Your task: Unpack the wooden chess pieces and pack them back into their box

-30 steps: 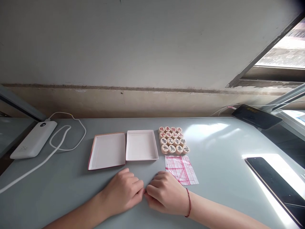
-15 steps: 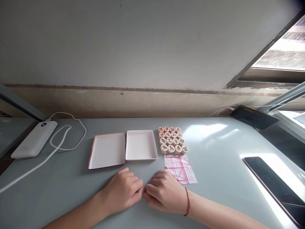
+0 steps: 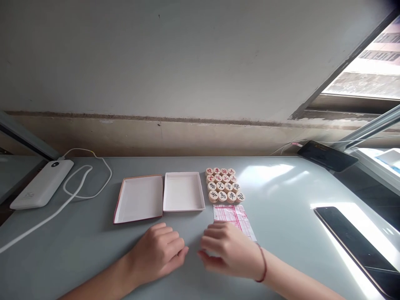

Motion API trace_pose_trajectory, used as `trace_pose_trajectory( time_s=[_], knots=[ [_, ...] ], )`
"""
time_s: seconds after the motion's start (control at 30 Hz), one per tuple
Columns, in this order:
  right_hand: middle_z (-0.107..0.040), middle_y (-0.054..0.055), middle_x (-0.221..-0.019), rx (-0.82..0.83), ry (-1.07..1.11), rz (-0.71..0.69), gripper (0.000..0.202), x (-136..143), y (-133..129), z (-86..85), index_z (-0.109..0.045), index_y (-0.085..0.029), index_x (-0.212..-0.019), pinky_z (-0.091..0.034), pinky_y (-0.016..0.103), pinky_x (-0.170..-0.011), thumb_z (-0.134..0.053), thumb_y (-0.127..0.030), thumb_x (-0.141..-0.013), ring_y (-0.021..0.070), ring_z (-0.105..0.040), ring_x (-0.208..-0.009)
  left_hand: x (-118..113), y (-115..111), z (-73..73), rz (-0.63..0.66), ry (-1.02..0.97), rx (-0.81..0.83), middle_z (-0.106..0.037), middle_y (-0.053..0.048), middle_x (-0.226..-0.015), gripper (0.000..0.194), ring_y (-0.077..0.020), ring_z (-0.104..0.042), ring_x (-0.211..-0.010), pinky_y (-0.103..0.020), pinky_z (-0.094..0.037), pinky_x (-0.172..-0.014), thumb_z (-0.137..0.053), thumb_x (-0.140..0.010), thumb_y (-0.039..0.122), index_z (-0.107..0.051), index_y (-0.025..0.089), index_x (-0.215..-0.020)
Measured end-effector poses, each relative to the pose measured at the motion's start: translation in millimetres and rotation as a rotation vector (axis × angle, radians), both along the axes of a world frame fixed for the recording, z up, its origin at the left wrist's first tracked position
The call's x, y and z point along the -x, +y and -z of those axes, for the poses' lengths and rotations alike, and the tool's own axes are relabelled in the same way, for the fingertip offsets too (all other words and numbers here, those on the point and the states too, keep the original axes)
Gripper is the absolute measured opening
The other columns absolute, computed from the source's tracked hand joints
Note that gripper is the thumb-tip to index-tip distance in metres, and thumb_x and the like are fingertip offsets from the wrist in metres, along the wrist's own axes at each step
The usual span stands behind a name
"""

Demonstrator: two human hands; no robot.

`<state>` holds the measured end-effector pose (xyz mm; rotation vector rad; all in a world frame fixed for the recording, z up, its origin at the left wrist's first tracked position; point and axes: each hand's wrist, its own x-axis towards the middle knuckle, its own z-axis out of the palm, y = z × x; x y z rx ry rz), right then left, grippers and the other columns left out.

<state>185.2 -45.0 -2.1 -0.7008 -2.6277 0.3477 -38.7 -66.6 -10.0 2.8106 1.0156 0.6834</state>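
Observation:
My left hand rests on the table in a loose fist, in front of two shallow boxes, with nothing seen in it. To its right, my right hand has its fingers curled, thumb a little apart from them and nothing between; a red string circles that wrist. It partly covers a folded sheet with pink lines. Behind the sheet, round wooden pieces with red or black characters stand in a compact square block. The red-edged box part touches the white box part; both show bare insides.
A white power bank with a looped white cable lies at the left. One dark phone is at the back right, another at the right. A wall borders the table's back.
My right hand has moved right, away from my left hand, over more of the sheet, and its thumb has loosened from the fingers. The view has shifted slightly.

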Motion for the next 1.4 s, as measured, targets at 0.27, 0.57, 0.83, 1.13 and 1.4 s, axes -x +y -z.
trace_pose_trajectory(
  time_s=[0.27,0.57,0.83,1.13,1.4],
  knots=[
    [-0.061,0.003,-0.083,0.358,-0.393,0.388,0.02,-63,31,-37.5,-0.054,-0.02,-0.088,-0.038,0.026,-0.057,-0.063,-0.028,-0.072,0.0185,-0.056,-0.073,12,23,-18.4,-0.272,-0.048,-0.203,-0.067,-0.004,-0.093,0.017,-0.0195,-0.058,-0.091,-0.034,-0.038,-0.079,-0.051,-0.089,0.014,-0.064,0.019,-0.098],
    [-0.059,0.006,-0.085,0.324,-0.58,0.471,0.004,-50,24,-17.8,-0.05,-0.019,-0.073,-0.029,0.026,-0.048,-0.05,-0.015,-0.073,0.0178,-0.057,-0.066,13,26,-2.8,-0.231,0.01,-0.15,-0.068,0.002,-0.078,0.022,-0.0156,-0.061,-0.084,-0.034,-0.031,-0.076,-0.048,-0.091,0.008,-0.065,0.021,-0.099],
    [-0.058,0.003,-0.075,0.041,-0.097,0.293,0.014,-29,21,-47.6,-0.054,-0.019,-0.078,-0.042,0.027,-0.057,-0.045,-0.012,-0.085,0.015,-0.052,-0.066,9,16,-4.2,-0.12,-0.005,-0.122,-0.064,0.002,-0.072,0.021,-0.0142,-0.058,-0.077,-0.035,-0.03,-0.077,-0.046,-0.093,0.008,-0.063,0.018,-0.099],
    [-0.064,0.01,-0.093,-0.029,-0.259,0.117,0.008,44,52,-13.8,-0.061,-0.016,-0.084,-0.051,0.037,-0.071,-0.059,-0.024,-0.081,0.0229,-0.059,-0.084,10,9,-1.3,-0.16,-0.028,-0.147,-0.064,0.002,-0.072,0.021,-0.0138,-0.057,-0.076,-0.035,-0.031,-0.076,-0.048,-0.09,0.006,-0.063,0.02,-0.096],
    [-0.062,0.012,-0.111,0.003,-0.139,0.131,0.021,43,50,-4.3,-0.059,-0.018,-0.109,-0.053,0.042,-0.087,-0.045,-0.023,-0.094,0.0256,-0.057,-0.109,14,16,2.5,-0.176,-0.006,-0.111,-0.063,0.002,-0.075,0.021,-0.0127,-0.056,-0.078,-0.033,-0.032,-0.075,-0.05,-0.087,0.005,-0.062,0.021,-0.093]
  ],
)
